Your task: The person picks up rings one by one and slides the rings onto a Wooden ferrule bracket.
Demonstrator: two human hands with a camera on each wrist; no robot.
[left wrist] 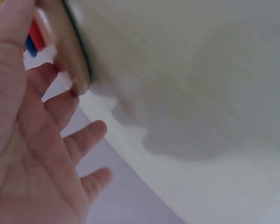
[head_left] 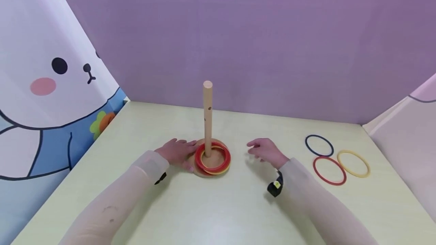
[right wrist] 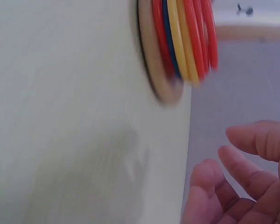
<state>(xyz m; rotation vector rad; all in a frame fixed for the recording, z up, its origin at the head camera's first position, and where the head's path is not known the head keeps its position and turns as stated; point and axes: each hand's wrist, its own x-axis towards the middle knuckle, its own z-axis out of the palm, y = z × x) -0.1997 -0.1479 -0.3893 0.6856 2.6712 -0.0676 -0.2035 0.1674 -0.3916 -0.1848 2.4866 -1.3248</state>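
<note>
Purple backdrop (head_left: pixel 259 48) rises behind a pale counter (head_left: pixel 221 214), with a cartoon-animal panel (head_left: pixel 58 101) along the left side. Next comes the left hand (head_left: pixel 175 152), its fingers spread and relaxed, touching the edge of a round wooden base (head_left: pixel 215 158) without wrapping around it. From that base stands an upright wooden post (head_left: pixel 208 120), circled low down by stacked rings (head_left: pixel 227 157) — red, blue and yellow edges show in the right wrist view. To the right of the stack, apart from it, the right hand (head_left: pixel 267 150) hovers above the counter, fingers loosely bent, holding nothing. Farther right lie three separate rings — a blue ring (head_left: pixel 315 135), a red ring (head_left: pixel 335 184) nearer the person, then a yellow ring (head_left: pixel 359 176).
</note>
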